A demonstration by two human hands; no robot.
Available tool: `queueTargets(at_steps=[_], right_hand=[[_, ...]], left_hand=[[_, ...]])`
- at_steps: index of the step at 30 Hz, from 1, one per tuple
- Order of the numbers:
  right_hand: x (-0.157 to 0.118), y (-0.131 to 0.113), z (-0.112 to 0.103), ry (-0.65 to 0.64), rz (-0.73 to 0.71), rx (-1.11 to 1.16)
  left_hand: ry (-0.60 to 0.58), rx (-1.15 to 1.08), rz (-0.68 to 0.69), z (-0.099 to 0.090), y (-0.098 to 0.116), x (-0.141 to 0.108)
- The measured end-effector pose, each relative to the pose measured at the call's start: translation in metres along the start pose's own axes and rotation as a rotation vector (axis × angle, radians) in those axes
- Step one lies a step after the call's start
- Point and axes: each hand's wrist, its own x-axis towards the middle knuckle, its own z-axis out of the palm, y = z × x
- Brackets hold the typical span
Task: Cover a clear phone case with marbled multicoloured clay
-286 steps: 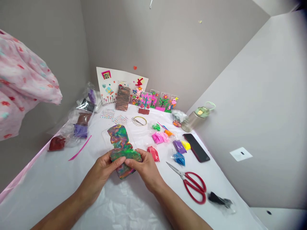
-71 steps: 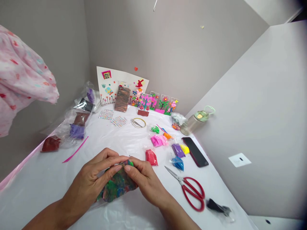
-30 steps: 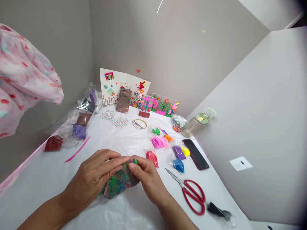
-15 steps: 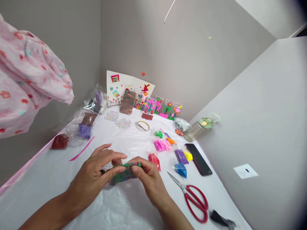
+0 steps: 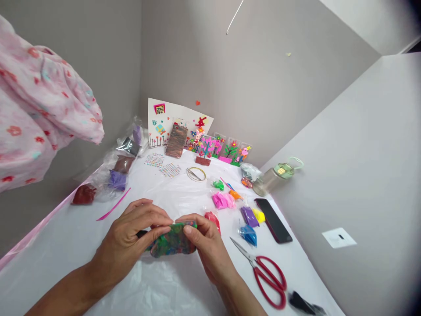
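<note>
Both hands hold a phone case (image 5: 174, 242) streaked with green, blue and reddish clay, its broad face turned toward me. My left hand (image 5: 131, 232) pinches its left end between thumb and fingers. A small black piece (image 5: 141, 234) shows beside the left thumb; what it is I cannot make out. My right hand (image 5: 205, 239) grips the right end, thumb on the near face and fingers behind. Just beyond the right fingers lies a bag of red clay (image 5: 213, 220). Red-handled scissors (image 5: 269, 278) rest to the right of that hand, blades part open.
Bagged clay in blue (image 5: 248, 235), purple (image 5: 250, 217) and pink (image 5: 223, 200) lies on the right, beside a phone (image 5: 273, 220) and a bottle (image 5: 274, 177). Darker clay bags (image 5: 123, 164) line the left edge. A brown-streaked case (image 5: 176, 140) leans at the back. Pink floral cloth (image 5: 46, 114) hangs left.
The phone case has tilted up, so more of its streaked face shows. My left fingers have come down onto its top edge. The view has shifted slightly.
</note>
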Motion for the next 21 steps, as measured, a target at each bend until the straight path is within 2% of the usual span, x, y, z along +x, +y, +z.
queueTargets(at_steps=[5, 10, 17, 21], right_hand=[[-0.001, -0.005, 0.004, 0.008, 0.012, -0.034], [-0.003, -0.003, 0.008, 0.039, -0.111, -0.177], [-0.003, 0.001, 0.006, 0.058, -0.143, -0.186], [-0.003, -0.001, 0.004, 0.063, -0.159, -0.184]], left_hand=[[-0.072, 0.047, -0.118, 0.003, 0.004, -0.001], [-0.151, 0.056, -0.191, 0.005, 0.008, 0.001], [-0.237, -0.043, -0.338, -0.001, 0.008, 0.004], [-0.306, -0.182, -0.437, -0.009, 0.010, 0.007]])
